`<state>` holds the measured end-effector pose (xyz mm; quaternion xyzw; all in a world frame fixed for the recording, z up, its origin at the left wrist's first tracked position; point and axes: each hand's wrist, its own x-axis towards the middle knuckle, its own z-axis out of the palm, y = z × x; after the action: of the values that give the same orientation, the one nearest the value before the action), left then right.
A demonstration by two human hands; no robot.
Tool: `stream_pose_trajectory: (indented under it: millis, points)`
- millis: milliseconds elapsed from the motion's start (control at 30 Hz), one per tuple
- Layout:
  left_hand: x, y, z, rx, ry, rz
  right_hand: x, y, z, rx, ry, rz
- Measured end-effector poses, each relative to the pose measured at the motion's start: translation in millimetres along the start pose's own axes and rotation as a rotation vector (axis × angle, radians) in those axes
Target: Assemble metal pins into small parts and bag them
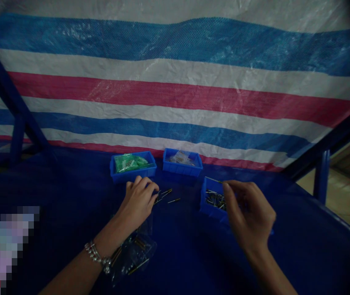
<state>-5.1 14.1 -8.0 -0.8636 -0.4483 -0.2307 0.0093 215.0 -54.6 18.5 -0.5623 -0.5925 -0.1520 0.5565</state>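
My right hand (pixel 250 211) pinches a thin metal rod (pixel 213 179) between thumb and forefinger. It is above a blue bin (pixel 212 211) of loose dark and gold-coloured thin rods (pixel 215 199), partly hidden by the hand. My left hand (pixel 139 200), fingers curled downward, is low over the table by a few loose rods (pixel 165 193); what its fingertips hold, if anything, is hidden. One more rod (pixel 174 200) lies apart on the table. Beneath my left forearm are clear plastic bags (pixel 145 246) with similar rods inside.
Two blue bins stand at the back of the dark blue table (pixel 187 250). The left bin (pixel 133 176) holds green packets (pixel 131 162); the right bin (pixel 182 168) holds clear bags (pixel 181 157). A striped tarp (pixel 175 94) hangs behind, between blue frame posts (pixel 16 139).
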Motion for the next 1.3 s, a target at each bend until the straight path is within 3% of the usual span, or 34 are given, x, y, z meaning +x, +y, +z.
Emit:
stream_pose_trajectory:
  millis: [167, 367, 633, 733, 900, 1000, 1300]
  points:
    - [-3, -3, 2.5, 0.028, -0.119, -0.044, 5, 9, -4, -0.124, 0.080, 0.038]
    - [-5, -3, 4.2, 0.019, -0.183, -0.071, 3, 16, 1, -0.251, 0.060, 0.084]
    - [-3, -3, 2.8, -0.021, -0.140, -0.012, 2, 13, 4, -0.188, 0.028, 0.073]
    - [-1, 1, -3.2, -0.077, -0.108, 0.050, -2, 4, 8, -0.072, -0.068, 0.033]
    - [1, 8, -9.9, -0.163, -0.049, 0.135, -19, -9, 22, 0.123, -0.423, -0.057]
    - [1, 12, -11.6, -0.192, -0.030, 0.164, -30, -10, 30, 0.161, -0.556, -0.088]
    - [1, 17, -14.6, -0.234, -0.019, 0.205, -38, -8, 35, 0.128, -0.583, -0.126]
